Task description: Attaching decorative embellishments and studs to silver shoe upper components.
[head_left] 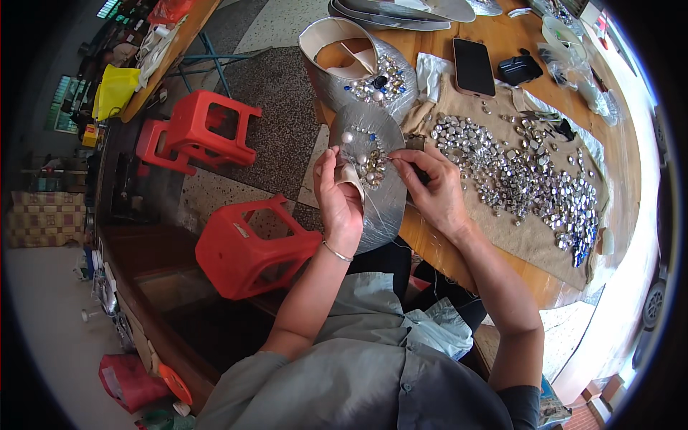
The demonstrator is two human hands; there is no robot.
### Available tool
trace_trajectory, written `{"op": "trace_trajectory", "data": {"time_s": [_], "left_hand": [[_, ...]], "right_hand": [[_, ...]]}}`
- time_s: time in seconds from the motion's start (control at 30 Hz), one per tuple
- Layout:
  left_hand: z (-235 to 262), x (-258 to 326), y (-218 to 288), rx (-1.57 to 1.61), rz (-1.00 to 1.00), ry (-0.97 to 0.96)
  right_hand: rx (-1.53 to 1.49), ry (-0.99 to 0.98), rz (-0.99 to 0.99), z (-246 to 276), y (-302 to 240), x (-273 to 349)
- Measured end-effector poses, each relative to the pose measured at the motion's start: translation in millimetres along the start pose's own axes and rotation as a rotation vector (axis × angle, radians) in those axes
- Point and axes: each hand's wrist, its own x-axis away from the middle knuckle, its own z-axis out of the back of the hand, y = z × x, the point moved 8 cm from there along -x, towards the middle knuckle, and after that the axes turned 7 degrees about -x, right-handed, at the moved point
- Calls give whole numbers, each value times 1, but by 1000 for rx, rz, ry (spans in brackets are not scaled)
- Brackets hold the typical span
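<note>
My left hand point(337, 197) is closed round the cream-lined inner edge of a silver wide-brimmed hat point(383, 215), held up above my lap. Pearls, clear stones and blue stones form a bead cluster point(369, 161) on its surface. At the right side of this cluster, the thumb and forefinger of my right hand point(433, 186) are pinched together on a thin needle-like thing, too small to make out fully. Just beyond stands a second silver hat point(398, 68), with its cream lining showing and a similar beaded patch on the brim.
To the right, a brown cloth point(494, 233) on the wooden table point(623, 172) bears many loose silvery and blue stones point(530, 172). Pliers point(541, 115), a phone point(473, 68) and a black case point(519, 69) lie beyond. Red plastic stools point(251, 251) stand on the left.
</note>
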Motion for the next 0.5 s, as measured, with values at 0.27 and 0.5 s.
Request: {"op": "trace_trajectory", "data": {"time_s": [0.27, 0.5], "left_hand": [[5, 1, 1, -23, -14, 15], [6, 4, 1, -47, -21, 3]], "right_hand": [[22, -8, 11, -1, -3, 4], [10, -8, -14, -2, -4, 6]]}}
